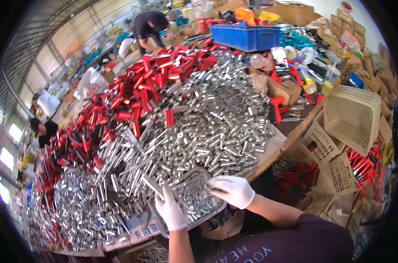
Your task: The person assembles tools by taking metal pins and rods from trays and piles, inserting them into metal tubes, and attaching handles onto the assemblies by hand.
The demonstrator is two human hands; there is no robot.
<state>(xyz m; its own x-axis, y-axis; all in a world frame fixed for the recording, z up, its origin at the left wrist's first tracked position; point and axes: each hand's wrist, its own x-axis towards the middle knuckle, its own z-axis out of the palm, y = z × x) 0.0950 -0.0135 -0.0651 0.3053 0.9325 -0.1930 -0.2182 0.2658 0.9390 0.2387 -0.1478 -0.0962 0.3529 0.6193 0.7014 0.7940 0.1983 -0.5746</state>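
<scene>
My left hand (171, 211), in a white glove, is closed around a flat, light-grey metal bar (152, 186) at the left side of a grey tray (164, 231). Small silver metal pins and fittings (199, 197) fill the tray, which sits at the near edge of the table. Over the tray's right side is my right hand (234, 192), also gloved in white. Its fingers are drawn together; whatever they hold is too small to make out. A large heap of silver metal tubes and sockets (194, 131) rises just beyond both hands.
Red tool handles (142, 87) lie piled behind the metal. A blue bin (245, 37) stands at the back, and cream plastic crates (352, 116) are stacked at right. Two other people, one at the far side (148, 28) and one at left (45, 130), bend over nearby.
</scene>
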